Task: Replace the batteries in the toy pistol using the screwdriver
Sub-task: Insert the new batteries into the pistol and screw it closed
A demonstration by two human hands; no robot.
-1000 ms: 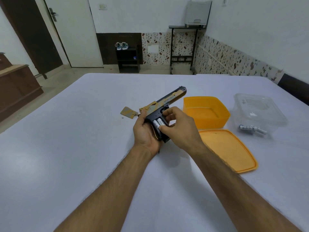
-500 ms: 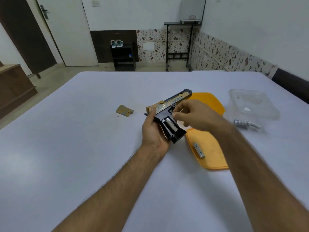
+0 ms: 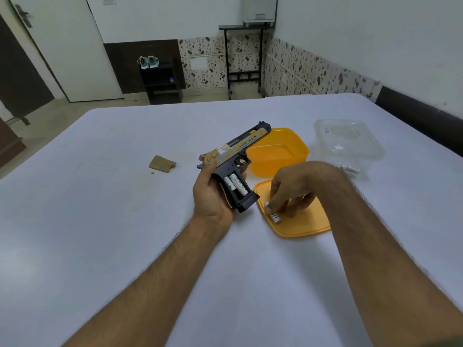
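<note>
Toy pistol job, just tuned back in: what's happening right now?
The left hand grips the pistol, its grip compartment open with two batteries showing. The right hand pinches a loose battery on the orange lid. The cover lies apart on the table.

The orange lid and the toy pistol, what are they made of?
The orange lid looks like smooth plastic: even colour, soft sheen, moulded rim. The toy pistol seems plastic too, matte black with tan painted parts, though metal inside can't be ruled out.
</note>
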